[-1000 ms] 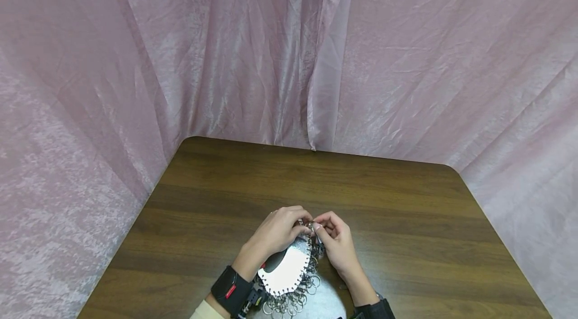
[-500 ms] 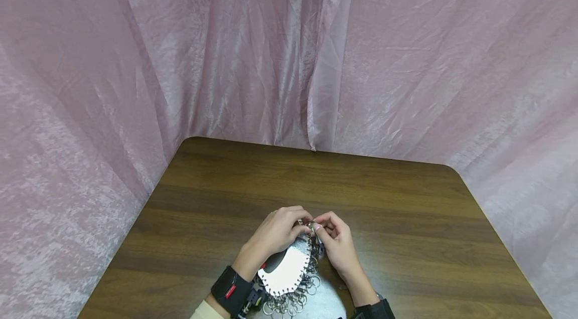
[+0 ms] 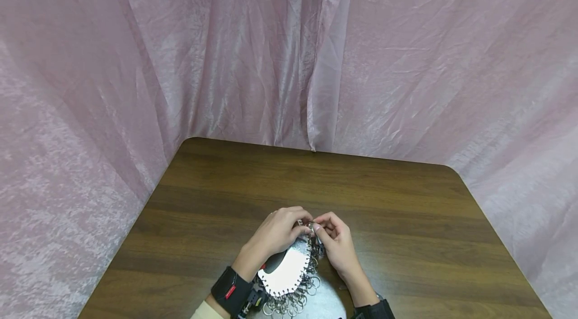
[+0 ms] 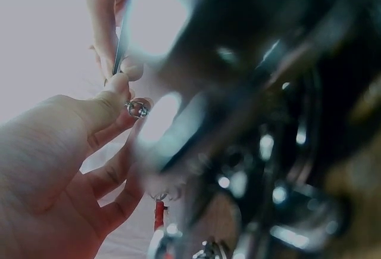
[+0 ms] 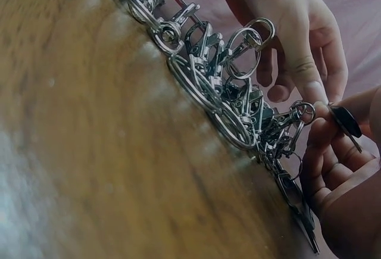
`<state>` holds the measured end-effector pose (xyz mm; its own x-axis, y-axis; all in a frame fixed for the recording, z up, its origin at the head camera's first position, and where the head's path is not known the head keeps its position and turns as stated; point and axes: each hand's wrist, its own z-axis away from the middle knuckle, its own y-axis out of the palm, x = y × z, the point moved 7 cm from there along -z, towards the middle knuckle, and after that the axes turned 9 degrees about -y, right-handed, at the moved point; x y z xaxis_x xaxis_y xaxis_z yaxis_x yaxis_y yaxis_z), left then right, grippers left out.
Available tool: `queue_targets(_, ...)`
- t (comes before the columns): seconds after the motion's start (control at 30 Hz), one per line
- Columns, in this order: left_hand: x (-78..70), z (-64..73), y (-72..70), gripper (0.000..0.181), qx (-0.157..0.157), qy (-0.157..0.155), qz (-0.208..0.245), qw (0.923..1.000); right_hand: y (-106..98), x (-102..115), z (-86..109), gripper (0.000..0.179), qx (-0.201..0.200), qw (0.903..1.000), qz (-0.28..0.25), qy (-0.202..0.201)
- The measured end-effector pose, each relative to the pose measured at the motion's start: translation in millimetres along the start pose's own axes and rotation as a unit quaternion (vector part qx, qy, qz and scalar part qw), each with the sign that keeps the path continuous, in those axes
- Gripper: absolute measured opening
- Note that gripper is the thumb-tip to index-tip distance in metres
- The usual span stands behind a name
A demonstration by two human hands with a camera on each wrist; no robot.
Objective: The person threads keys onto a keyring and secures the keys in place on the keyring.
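In the head view a shiny, pale curved plate (image 3: 289, 269) is fringed with swivel clasps and key rings (image 3: 293, 301). My left hand (image 3: 280, 231) reaches over its far end. Thumb and fingers there pinch the end of a swivel clasp with a small metal ring (image 5: 306, 111), also visible at the left thumb in the left wrist view. Close against it, my right hand (image 3: 338, 246) pinches a small, flat, dark piece with a thin metal edge (image 5: 345, 121); its exact kind is unclear. The fingertips of both hands nearly meet. Blurred metal covers much of the left wrist view.
The brown wooden table (image 3: 384, 198) extends beyond and beside the hands. Pink curtains (image 3: 253, 58) hang around its back and sides. A red item (image 4: 159, 214) shows among the metal parts in the left wrist view. Dark straps (image 3: 232, 291) circle both wrists.
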<state>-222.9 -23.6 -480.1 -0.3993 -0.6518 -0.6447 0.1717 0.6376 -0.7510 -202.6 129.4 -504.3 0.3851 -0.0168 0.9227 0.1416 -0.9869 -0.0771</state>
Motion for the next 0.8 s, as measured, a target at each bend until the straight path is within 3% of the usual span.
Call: queue_targets(0.8, 0.3, 1.3, -0.4, 0.014, 0.000, 0.010, 0.007, 0.9999, 0.9, -1.1, 1.1, 0.010, -0.009, 0.9998, -0.002, 0.017)
